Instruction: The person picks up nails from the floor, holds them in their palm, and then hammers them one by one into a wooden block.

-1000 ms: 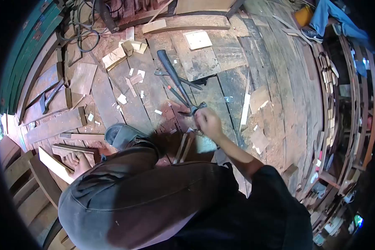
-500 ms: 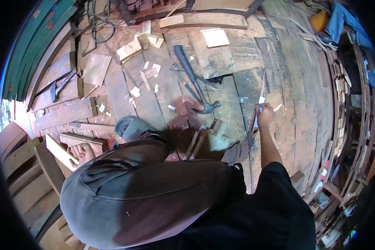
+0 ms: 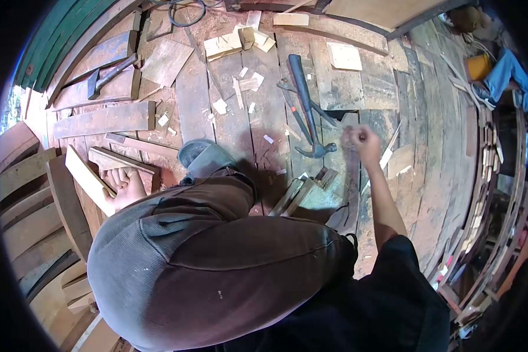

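My left hand (image 3: 126, 186) is closed around the lower part of a pale wooden board (image 3: 87, 176), which slants beside my knee. My right hand (image 3: 364, 144) is over the plank floor, its fingers curled but smeared by motion, so I cannot make out whether anything is in them. Just left of it lies a claw hammer (image 3: 303, 88) with a dark handle. Long-handled pincers (image 3: 296, 110) lie partly under the hammer. A small white piece (image 3: 386, 156) and a thin strip of wood (image 3: 395, 135) rest on the floor to the right of that hand.
Wood offcuts (image 3: 223, 46) and small chips litter the floor ahead. A hatchet-like tool (image 3: 108, 76) lies on planks at upper left. Curved boards (image 3: 26, 226) are stacked at left. A person in blue trousers (image 3: 509, 82) sits at upper right. My sandalled foot (image 3: 205, 157) is in front.
My right hand has moved up and left, away from the thin strip and white piece, toward the hammer. My left hand still holds the board. The camera view has shifted.
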`<state>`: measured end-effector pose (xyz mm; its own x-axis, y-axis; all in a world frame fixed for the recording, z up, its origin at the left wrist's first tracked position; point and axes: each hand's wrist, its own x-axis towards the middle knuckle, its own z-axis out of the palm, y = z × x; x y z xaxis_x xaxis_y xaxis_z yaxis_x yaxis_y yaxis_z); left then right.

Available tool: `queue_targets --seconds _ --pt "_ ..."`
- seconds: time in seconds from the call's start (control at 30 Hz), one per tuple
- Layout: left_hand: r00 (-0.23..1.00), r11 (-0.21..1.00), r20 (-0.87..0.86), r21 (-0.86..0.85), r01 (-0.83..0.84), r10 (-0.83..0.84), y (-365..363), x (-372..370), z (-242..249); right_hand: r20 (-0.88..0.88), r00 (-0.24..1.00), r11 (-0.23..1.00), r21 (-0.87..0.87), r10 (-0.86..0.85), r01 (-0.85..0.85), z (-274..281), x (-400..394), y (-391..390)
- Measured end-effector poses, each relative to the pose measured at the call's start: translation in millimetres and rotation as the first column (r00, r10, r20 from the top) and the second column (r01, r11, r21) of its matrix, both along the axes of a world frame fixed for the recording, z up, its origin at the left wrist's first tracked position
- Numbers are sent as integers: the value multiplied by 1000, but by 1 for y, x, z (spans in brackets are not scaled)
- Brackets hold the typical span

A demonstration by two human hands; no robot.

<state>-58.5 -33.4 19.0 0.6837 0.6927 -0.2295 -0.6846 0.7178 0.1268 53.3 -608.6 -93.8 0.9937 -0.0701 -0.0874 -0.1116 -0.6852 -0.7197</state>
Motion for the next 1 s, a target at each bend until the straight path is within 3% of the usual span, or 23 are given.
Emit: queue_targets --seconds 0.07,0.17,0.3,0.53,0.63,0.67,0.73,0.77,0.87,1.0 --pt "1000 1000 19 -2 -10 10 3 0 1 -20 984 982 63 179 -177 5 17 36" --pt "998 1000 67 -7 -22 23 8 1 5 57 881 841 -333 470 -427 -12 33 51" --pt "992 998 111 -24 -53 55 18 -4 8 -66 861 704 -545 505 -455 -19 32 63" --pt "994 992 11 -56 -112 113 23 -4 -14 -65 893 632 -683 446 -365 -8 25 64" --pt "993 991 44 -83 -105 109 28 -5 -21 -95 967 806 -537 235 -249 -13 23 41" --pt "993 991 46 -86 -105 109 27 -5 -21 -130 987 922 -362 99 -140 -23 24 31" --pt "992 991 84 -99 -89 97 22 -2 -19 -271 962 1000 24 17 -11 -12 32 27" --pt "994 991 25 -86 -106 108 19 -3 -18 -347 938 974 213 3 75 -7 38 26" --pt "988 985 -44 -76 -152 149 14 -5 -12 -482 872 831 518 86 205 49 64 52" --pt "974 971 -11 -80 -225 225 29 -1 -29 -424 875 576 785 233 227 100 101 89"
